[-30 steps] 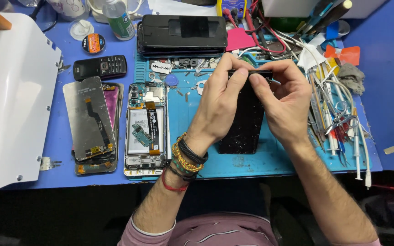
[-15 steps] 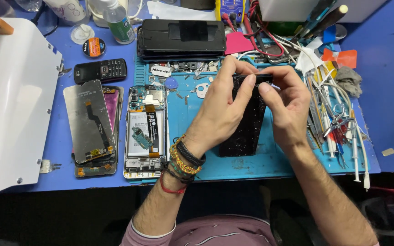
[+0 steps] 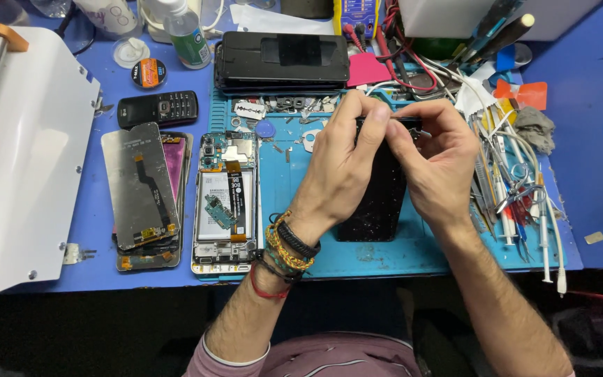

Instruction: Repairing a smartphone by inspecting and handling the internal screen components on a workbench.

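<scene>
A black phone screen panel lies lengthwise on the blue work mat, speckled with dust. My left hand rests over its left side, thumb and forefinger pinched at the panel's top edge. My right hand covers the right side and pinches the same top edge from the other side. Both hands meet at the far end of the panel, and what lies between the fingertips is hidden. Bead bracelets and a red string sit on my left wrist.
An opened phone body with battery and board lies left of my hands, beside stacked display panels. A small black keypad phone, a black device, a bottle, a white metal plate and tweezers and tools surround the mat.
My hands stay on the black panel's top edge; the fingertips have shifted slightly closer together. The view has moved a little.
</scene>
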